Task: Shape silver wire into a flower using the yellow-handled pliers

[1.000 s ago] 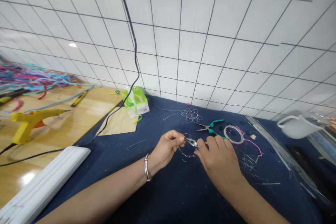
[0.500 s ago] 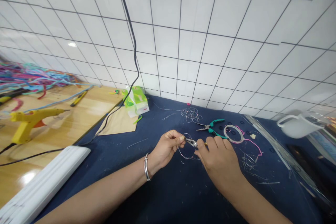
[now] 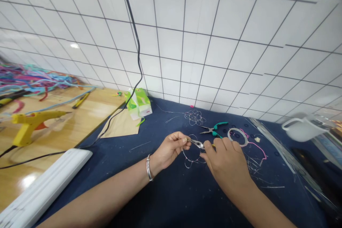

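Observation:
Thumb and fingers of my left hand (image 3: 174, 146) pinch a thin wire piece bent into loops (image 3: 188, 164), which hangs below the hand with small pinkish beads along it. My right hand (image 3: 223, 156) is closed round the handles of a pair of pliers (image 3: 198, 144) with a bit of yellow grip showing. The pliers' metal jaws point left and reach the wire right at my left fingertips. Whether the jaws are closed on the wire is too small to tell. Beyond my hands lies a flower-shaped coil of wire (image 3: 195, 117) on the dark blue cloth.
Teal-handled pliers (image 3: 213, 129), a roll (image 3: 237, 136) with pink cord and wire scraps lie right of centre. A white mug (image 3: 304, 128) stands far right. On the left are a yellow glue gun (image 3: 34, 123), a white power strip (image 3: 50, 188) and a green tissue pack (image 3: 139, 103).
My right hand and the pliers have shifted slightly right. The wire loops below my left hand have turned, and a rounded loop now shows more plainly at the bottom.

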The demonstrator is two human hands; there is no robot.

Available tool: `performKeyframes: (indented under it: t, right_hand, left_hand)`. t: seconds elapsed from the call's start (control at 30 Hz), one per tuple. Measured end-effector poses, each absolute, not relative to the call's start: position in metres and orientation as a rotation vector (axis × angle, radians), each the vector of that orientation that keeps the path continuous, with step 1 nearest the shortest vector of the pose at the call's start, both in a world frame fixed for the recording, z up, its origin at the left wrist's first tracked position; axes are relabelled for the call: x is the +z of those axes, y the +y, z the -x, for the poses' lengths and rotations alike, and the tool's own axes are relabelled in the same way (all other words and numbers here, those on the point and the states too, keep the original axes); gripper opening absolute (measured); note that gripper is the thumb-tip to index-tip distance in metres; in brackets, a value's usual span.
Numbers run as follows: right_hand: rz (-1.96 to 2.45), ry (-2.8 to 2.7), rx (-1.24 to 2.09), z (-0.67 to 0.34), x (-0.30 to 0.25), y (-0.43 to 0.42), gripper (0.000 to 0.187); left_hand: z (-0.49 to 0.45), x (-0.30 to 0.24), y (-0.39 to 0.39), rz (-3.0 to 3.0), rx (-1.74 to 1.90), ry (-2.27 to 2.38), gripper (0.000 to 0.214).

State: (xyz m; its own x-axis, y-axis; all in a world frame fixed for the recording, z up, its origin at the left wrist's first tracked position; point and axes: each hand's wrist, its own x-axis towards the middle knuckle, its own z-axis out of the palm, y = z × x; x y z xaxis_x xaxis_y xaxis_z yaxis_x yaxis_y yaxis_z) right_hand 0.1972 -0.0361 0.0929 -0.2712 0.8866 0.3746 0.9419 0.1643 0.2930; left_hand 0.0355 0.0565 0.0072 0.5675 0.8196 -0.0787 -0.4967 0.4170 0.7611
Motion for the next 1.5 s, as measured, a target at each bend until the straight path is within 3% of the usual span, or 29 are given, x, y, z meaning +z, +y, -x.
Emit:
performKeyframes:
  t: [1.5]
  right_hand:
    - [1.785,-2.387,-0.722,-0.1977,0.087,-0.0363,0.017]
  left_hand:
    - [-0.0372,0.0093,0.0545,-1.039,0.991,0.586,0.005]
